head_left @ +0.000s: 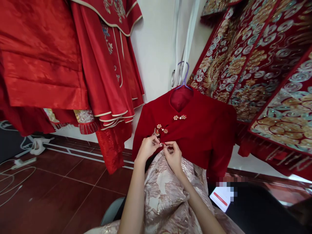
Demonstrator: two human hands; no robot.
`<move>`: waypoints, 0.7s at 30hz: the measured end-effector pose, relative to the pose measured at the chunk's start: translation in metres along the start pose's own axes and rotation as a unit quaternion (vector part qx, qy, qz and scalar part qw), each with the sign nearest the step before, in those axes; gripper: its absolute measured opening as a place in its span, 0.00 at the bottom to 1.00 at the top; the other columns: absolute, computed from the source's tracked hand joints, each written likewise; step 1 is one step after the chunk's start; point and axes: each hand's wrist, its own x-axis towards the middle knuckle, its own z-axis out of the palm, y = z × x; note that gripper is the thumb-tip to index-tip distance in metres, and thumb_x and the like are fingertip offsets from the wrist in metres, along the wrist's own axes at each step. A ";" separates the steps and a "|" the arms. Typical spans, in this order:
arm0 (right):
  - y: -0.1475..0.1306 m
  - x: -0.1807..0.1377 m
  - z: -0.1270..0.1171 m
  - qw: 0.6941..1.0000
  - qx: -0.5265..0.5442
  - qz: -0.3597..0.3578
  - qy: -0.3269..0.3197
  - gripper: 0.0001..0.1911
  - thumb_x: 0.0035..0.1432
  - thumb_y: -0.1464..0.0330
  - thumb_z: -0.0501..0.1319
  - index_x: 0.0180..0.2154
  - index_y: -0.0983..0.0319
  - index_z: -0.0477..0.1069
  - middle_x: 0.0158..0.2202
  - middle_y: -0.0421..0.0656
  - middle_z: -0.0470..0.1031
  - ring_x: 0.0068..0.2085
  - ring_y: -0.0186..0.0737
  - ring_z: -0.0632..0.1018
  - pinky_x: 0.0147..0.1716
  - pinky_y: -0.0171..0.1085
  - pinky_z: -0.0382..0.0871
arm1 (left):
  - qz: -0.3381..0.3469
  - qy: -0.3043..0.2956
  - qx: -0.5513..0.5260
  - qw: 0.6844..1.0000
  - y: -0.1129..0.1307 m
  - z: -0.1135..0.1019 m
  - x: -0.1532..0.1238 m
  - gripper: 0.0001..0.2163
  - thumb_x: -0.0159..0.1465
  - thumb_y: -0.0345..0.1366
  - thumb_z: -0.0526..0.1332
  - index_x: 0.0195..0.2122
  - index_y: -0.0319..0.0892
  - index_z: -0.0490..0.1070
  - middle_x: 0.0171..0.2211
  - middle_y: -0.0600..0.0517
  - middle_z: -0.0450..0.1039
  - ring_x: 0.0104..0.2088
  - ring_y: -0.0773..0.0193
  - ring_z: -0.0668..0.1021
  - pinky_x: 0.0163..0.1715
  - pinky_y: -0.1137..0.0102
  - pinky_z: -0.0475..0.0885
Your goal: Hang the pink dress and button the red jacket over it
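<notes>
A dark red velvet jacket (200,130) hangs on a purple hanger (184,74) against the white wall. It has pearl-and-gold clasps, one at the collar (179,117) and one lower (162,128). My left hand (147,148) and my right hand (172,155) meet at the jacket's lower front edge. Both pinch a small fastening there, fingers pressed together. Below the hands hangs a pale pink and gold brocade skirt (165,191).
Red satin garments (73,65) hang at the left. Red panels embroidered in gold and silver (263,65) hang at the right. Dark red floor tiles (60,188) carry white cables (17,175) at the left. A white tag (220,196) lies at the lower right.
</notes>
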 end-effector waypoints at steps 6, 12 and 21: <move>-0.001 0.001 0.000 1.000 -0.003 -0.003 -0.003 0.06 0.55 0.68 0.58 0.37 0.62 0.68 0.34 0.43 0.71 0.34 0.36 0.73 0.26 0.32 0.67 | -0.026 0.015 0.003 1.000 -0.001 0.000 0.002 0.04 0.53 0.33 0.67 0.27 0.40 0.73 0.29 0.50 0.78 0.31 0.65 0.80 0.33 0.72 0.73; 0.002 0.000 0.003 1.000 -0.001 -0.030 0.001 0.13 0.51 0.72 0.58 0.41 0.61 0.64 0.37 0.42 0.67 0.35 0.35 0.71 0.26 0.31 0.65 | -0.044 -0.021 -0.090 0.995 0.001 0.001 0.000 0.11 0.50 0.33 0.69 0.34 0.37 0.72 0.28 0.49 0.77 0.30 0.65 0.79 0.34 0.72 0.75; 0.006 0.001 0.003 0.997 -0.032 -0.060 -0.021 0.07 0.51 0.72 0.58 0.33 0.60 0.60 0.32 0.38 0.63 0.32 0.33 0.67 0.30 0.33 0.63 | -0.062 -0.022 -0.133 0.989 0.007 0.001 0.001 0.15 0.59 0.46 0.61 0.29 0.37 0.76 0.23 0.50 0.76 0.25 0.66 0.77 0.28 0.72 0.74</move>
